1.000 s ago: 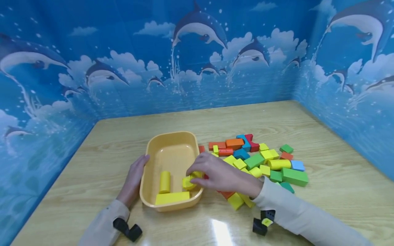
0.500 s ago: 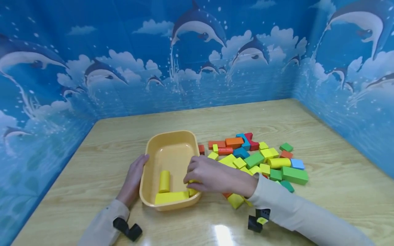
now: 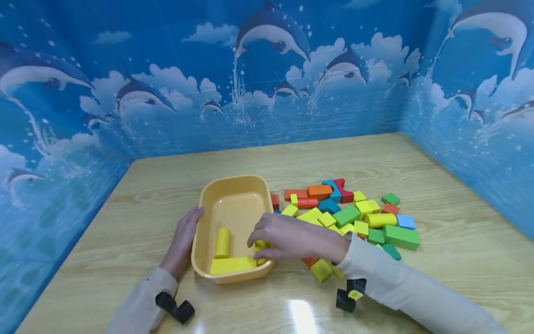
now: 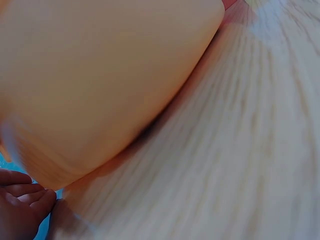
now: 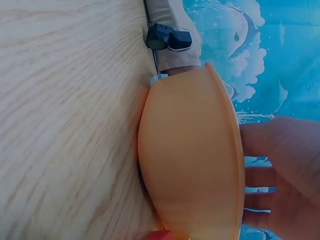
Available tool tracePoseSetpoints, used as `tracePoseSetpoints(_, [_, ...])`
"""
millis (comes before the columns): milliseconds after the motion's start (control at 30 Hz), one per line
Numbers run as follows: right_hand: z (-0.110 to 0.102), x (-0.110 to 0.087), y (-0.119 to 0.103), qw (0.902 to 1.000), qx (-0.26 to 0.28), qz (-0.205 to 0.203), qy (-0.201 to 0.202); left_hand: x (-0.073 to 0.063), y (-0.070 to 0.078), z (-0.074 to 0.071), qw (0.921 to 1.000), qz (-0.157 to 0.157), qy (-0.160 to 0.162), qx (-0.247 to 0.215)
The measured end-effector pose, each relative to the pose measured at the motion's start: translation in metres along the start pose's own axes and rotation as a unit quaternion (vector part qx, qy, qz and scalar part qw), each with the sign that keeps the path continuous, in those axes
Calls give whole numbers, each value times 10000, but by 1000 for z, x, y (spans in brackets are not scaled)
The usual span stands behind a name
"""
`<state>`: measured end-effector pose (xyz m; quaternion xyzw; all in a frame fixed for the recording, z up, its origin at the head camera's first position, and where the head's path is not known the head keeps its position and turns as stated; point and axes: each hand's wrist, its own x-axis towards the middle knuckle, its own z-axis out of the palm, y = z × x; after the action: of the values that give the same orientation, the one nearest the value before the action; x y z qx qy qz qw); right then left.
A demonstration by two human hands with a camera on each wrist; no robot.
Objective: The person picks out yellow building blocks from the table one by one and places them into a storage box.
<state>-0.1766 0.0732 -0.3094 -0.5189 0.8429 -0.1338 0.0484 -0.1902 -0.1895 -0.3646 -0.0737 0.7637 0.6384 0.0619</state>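
A tan plastic basin [image 3: 238, 208] stands on the table, and my left hand [image 3: 183, 239] rests along its left side with the fingertips at the rim. In the left wrist view, the fingers of that hand [image 4: 22, 205] lie against the basin wall [image 4: 110, 90]. My right hand [image 3: 279, 236] reaches over the right rim, thumb and fingers around a yellow block [image 3: 262, 245] in the near right corner. From the right wrist view, this hand [image 5: 292, 175] extends past the rim. Inside the basin lie a yellow cylinder [image 3: 223, 243] and a long yellow block [image 3: 232, 266].
Right of the basin is a spread of several coloured blocks, among them a green block [image 3: 401, 237], a yellow cylinder [image 3: 380, 220], an orange block [image 3: 320, 191] and a blue block [image 3: 329, 206]. A dolphin-printed backdrop [image 3: 267, 120] encloses the wooden table [image 3: 167, 176].
My right hand has lowered a yellow block into the basin's near right corner, and its fingers have spread slightly. The left hand has stayed at the basin's side.
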Motion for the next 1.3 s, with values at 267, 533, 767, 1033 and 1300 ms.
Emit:
tracePoseSetpoints(267, [0,1,5,9976,-351,456,394,1,1,0,9999,-102,-32,28])
tracePoseSetpoints(533, [4,5,5,9968,-419,642,242,-1,1,0,10000,-28,-65,-43])
tracePoseSetpoints(767, [6,7,5,9944,-373,969,-172,-1,0,-1,9999,-10,-81,-65])
tracePoseSetpoints(1033, [7,2,5,9970,-284,718,-55,-1,-1,1,9999,52,-128,-8])
tracePoseSetpoints(1300, [-5,-29,17,9927,308,730,915,-1,0,1,9999,46,-101,-36])
